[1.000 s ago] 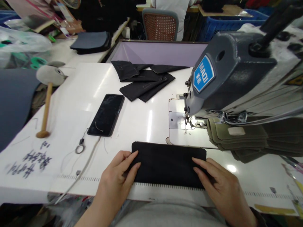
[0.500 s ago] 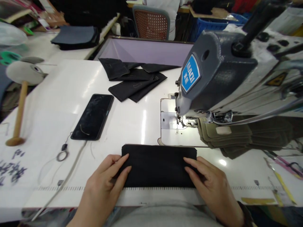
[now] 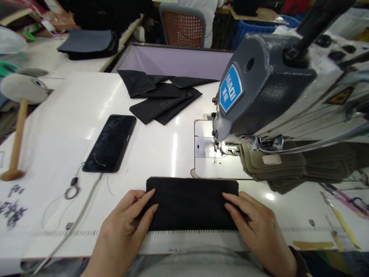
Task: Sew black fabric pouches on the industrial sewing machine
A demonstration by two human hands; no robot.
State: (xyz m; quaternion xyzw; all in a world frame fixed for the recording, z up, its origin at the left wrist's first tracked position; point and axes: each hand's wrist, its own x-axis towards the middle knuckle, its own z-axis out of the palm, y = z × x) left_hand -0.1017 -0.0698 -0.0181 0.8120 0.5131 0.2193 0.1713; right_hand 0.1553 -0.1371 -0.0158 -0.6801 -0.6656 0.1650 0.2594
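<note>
A black rectangular fabric piece [image 3: 190,204] with clipped upper corners lies along the table's front edge, above a printed ruler scale [image 3: 190,231]. My left hand [image 3: 127,223] grips its left end, thumb and fingertips on top of the cloth. At the opposite end my right hand [image 3: 256,223] pinches it the same way; the undersides of both grips are hidden. Behind the cloth, to the right, stands a sewing machine [image 3: 259,84], its lit needle area [image 3: 219,148] apart from the fabric.
Several black fabric pieces [image 3: 161,96] lie toward the back. A phone [image 3: 111,144] with a cable [image 3: 86,207] and a wooden-handled mallet [image 3: 20,130] are at left. Stacked olive pieces [image 3: 276,161] sit under the machine arm; pink-handled scissors [image 3: 346,198] lie far right. A person stands beyond a chair [image 3: 183,27].
The view has shifted slightly, so things at left appear a little farther left. Both hands keep the same hold on the black fabric piece, which stays in place.
</note>
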